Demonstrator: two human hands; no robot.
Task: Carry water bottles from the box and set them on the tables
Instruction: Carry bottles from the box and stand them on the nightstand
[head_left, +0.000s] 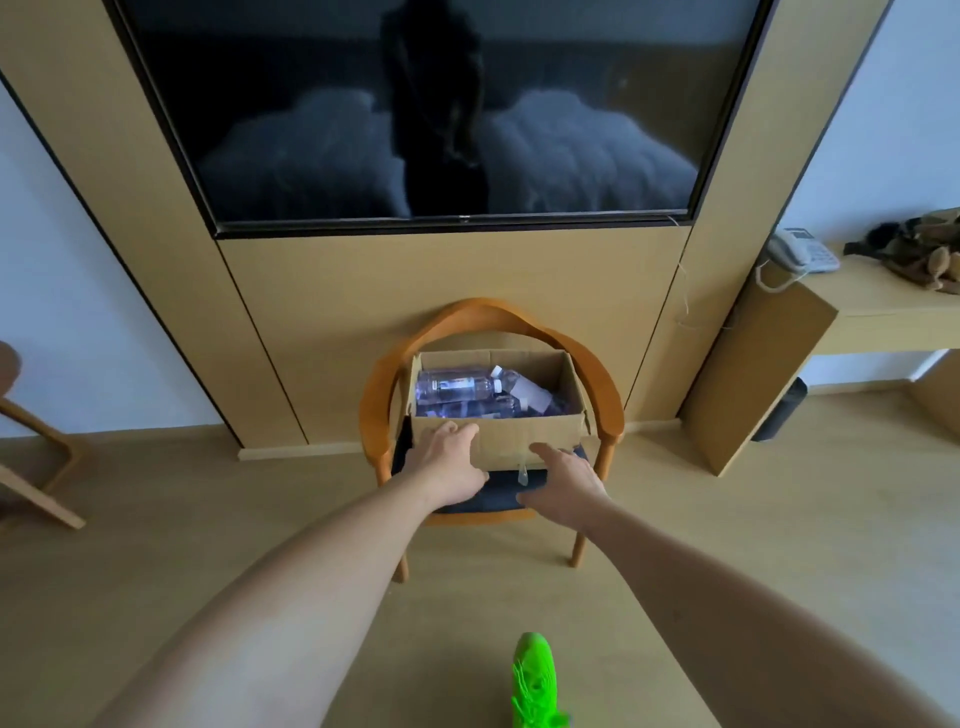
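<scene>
Bright green footwear (532, 680) shows at the bottom edge on the pale wooden floor (727, 519), and from either side of it two bare forearms stretch forward toward a cardboard box (524, 439) that sits on the dark seat of a wooden armchair (493, 317) below a wall-mounted television (441, 104). Both hands are empty. The left hand (449, 462) is spread with relaxed fingers, its fingertips overlapping the box's near top rim, though whether they touch it cannot be told; the right hand (563, 480) is likewise loosely spread, in front of the lower right part of the box's front wall, gripping nothing. The step in hand looks like the reach into the box for bottles, so the task seems to be at a pick-up with nothing carried yet. To do it well, each hand should probably go over the near rim rather than against the wall, and wrap a bottle around its middle, since they lie on their sides and smooth plastic may slip. Inside the open box the water bottles (457, 387) are clear with white caps, piled lengthwise mostly toward the left and back; their exact number cannot be counted. A desk (883, 301) at the right carries a telephone (800, 252) and a dark bundle.
</scene>
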